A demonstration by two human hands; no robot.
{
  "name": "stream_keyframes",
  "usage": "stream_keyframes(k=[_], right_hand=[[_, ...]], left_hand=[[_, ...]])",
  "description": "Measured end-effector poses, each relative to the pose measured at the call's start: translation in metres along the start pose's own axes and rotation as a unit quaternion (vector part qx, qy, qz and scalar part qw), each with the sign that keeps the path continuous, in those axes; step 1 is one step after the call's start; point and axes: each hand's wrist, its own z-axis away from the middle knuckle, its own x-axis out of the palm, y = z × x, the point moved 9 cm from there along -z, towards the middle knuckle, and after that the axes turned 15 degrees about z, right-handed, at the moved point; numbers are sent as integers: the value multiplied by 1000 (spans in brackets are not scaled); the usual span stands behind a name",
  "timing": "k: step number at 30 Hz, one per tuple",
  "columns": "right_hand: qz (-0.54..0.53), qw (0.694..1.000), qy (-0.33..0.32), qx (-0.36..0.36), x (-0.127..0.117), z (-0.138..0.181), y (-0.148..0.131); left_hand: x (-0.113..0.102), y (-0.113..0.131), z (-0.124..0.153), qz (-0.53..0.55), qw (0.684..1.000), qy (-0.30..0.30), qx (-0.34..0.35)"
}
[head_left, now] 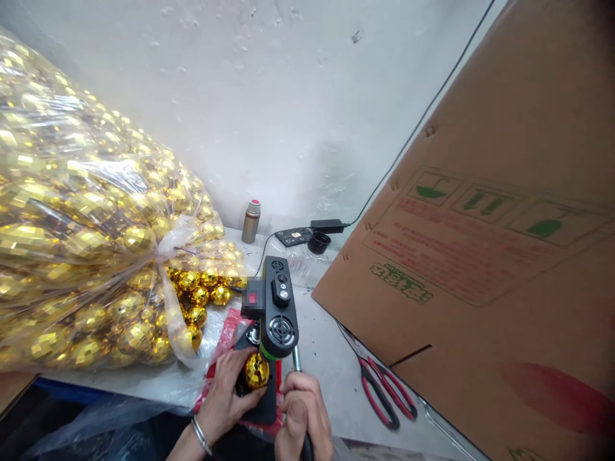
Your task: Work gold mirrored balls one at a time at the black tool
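With thumb and fingers, my left hand holds a faceted gold ball on the dark base of a small bench drill press. The black head of the drill press is directly above the ball, and its lower tip meets or nearly meets the ball's top. My right hand is wrapped around the press's lever, right of the base; its dark grip shows below the fist. A bag of similar gold balls lies open-mouthed on the left, several balls spilling near the press.
A large cardboard box leans in from the right. Red-handled scissors lie beside it. Behind the press are a metallic bottle, a black cap and a power adapter with its cord. Red plastic lies under the press.
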Motion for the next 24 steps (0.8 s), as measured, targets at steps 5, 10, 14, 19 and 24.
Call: stream_keyframes(k=[5,10,14,19,24], right_hand=[[15,1000,26,-8,0,4,1],[27,999,40,-16,1,8,9],[30,995,62,-67,0,9,10],[33,997,38,-55,3,11,18],[24,995,51,-77,2,9,15]], left_hand=[[2,2,-2,4,1000,-3,-8],[1,3,-2,-5,1000,10,8],[1,2,-2,-6,1000,14,12],[2,1,-3,-3,1000,11,6],[2,1,-5,-5,1000,11,5]])
